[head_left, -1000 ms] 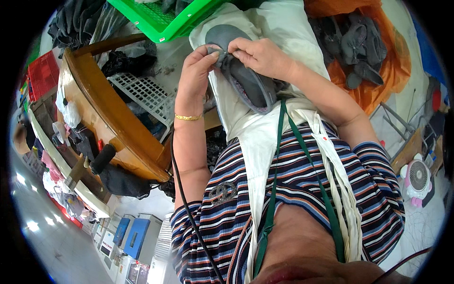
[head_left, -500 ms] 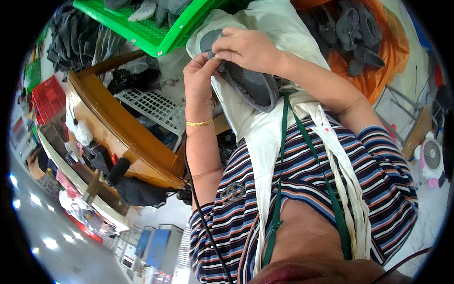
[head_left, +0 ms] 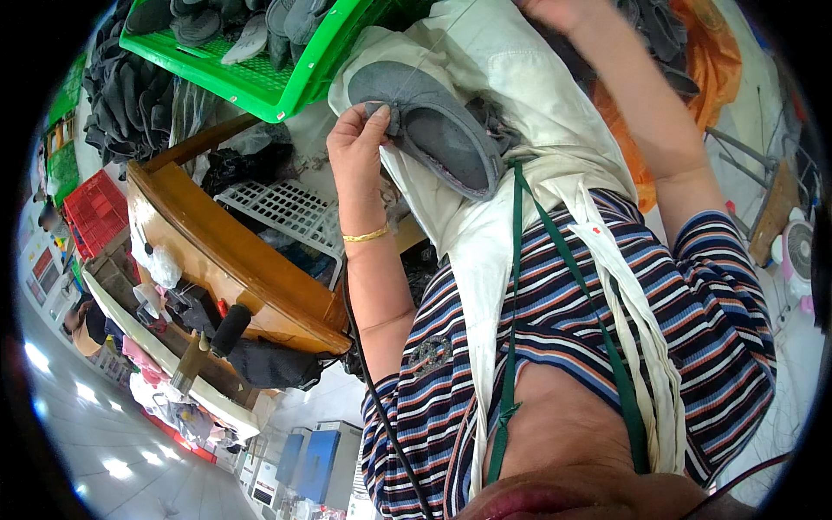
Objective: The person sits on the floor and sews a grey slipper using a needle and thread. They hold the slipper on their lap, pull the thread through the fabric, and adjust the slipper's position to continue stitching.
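The left fingers (head_left: 376, 121) pinch the cloth of one grey shoe (head_left: 436, 143); the right hand (head_left: 568, 10) is blurred and cut off by the view, its grip impossible to tell. One thin thread (head_left: 442, 39) rises from the shoe, which lies near the left edge of the white apron (head_left: 542, 95) on the lap. Around: one green crate (head_left: 303, 74) (grey shoes inside, too overlapped to count), one red crate (head_left: 95, 212), one fan (head_left: 799, 247), pale floor (head_left: 165, 468). Half a second ago, both hands met at the shoe.

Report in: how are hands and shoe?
Left fingers pinching grey fabric shoe; right hand at top edge, partly cropped. Shoe over white apron. Nothing visibly blocking.
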A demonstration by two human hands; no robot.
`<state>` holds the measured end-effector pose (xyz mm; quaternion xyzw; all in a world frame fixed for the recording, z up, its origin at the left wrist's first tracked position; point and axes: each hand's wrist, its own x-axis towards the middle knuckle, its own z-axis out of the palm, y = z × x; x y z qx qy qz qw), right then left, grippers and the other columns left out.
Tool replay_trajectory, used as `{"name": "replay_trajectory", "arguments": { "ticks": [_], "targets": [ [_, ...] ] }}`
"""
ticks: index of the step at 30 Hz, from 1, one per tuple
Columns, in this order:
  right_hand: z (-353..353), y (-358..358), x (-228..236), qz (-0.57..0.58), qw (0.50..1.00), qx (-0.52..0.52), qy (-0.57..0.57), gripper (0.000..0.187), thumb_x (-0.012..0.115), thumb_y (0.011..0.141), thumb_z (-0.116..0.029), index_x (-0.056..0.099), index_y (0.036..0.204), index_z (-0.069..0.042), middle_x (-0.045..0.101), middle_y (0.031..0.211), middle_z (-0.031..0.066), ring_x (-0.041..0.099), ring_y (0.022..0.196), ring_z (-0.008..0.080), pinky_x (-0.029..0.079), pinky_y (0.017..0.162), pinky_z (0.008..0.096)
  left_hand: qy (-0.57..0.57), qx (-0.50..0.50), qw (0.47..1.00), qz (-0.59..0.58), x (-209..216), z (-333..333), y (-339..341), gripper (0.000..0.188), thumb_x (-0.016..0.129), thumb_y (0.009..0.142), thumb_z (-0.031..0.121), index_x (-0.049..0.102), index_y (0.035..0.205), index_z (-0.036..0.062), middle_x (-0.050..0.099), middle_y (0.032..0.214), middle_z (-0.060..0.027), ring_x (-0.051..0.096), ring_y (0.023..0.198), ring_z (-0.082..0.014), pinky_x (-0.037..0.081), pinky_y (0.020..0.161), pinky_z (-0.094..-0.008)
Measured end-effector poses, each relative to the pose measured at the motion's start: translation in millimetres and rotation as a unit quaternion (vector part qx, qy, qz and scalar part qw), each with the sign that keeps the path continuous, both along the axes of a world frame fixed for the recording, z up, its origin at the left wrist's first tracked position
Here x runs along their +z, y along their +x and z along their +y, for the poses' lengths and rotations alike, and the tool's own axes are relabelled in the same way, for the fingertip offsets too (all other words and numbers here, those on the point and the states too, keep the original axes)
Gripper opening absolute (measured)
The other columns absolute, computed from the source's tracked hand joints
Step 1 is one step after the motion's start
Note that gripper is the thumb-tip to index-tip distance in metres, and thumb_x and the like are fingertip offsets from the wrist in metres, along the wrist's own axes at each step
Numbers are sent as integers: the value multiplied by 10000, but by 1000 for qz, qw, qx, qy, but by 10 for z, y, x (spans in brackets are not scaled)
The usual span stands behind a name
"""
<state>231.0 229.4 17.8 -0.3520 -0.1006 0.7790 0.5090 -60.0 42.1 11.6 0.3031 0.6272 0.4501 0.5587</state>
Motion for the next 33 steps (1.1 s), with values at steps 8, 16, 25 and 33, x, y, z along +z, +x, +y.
{"name": "replay_trajectory", "arguments": {
  "ticks": [8, 16, 25, 33],
  "targets": [
    [29, 338, 176, -260, 920, -182, 230, 70, 527, 947, -45, 569, 1003, -51, 516, 750, 34, 533, 576, 145, 574, 840, 407, 27, -12, 997, 65, -124, -1, -41, 177, 725, 878, 142, 679, 994, 16, 616, 795, 18, 542, 690, -84, 433, 616, -234],
    [-787, -694, -313, -584, 465, 240, 621, 81, 566, 833, -79, 603, 895, -43, 621, 962, 109, 629, 963, 294, 551, 784, 392, 230, -156, 706, 652, 217, -50, 296, 233, 639, 814, 88, 673, 1044, 73, 604, 892, -108, 605, 837, -300, 508, 712, -401],
    [-684, -1104, -200, -525, 647, 104, 542, 173, 608, 946, -195, 644, 997, -34, 632, 850, 58, 644, 801, 224, 542, 716, 314, 137, -88, 781, 603, 143, -109, 377, 441, 778, 740, 208, 577, 1111, 82, 613, 997, -98, 601, 926, -322, 506, 753, -412],
    [-993, -1524, 193, 21, 974, 189, 125, 281, 487, 1036, -248, 565, 837, -66, 537, 777, 3, 507, 658, 134, 468, 773, 314, 179, -69, 787, 586, -84, -126, 143, 389, 753, 765, 162, 594, 1111, 84, 605, 946, -118, 607, 867, -327, 508, 726, -414]
  ]
}}
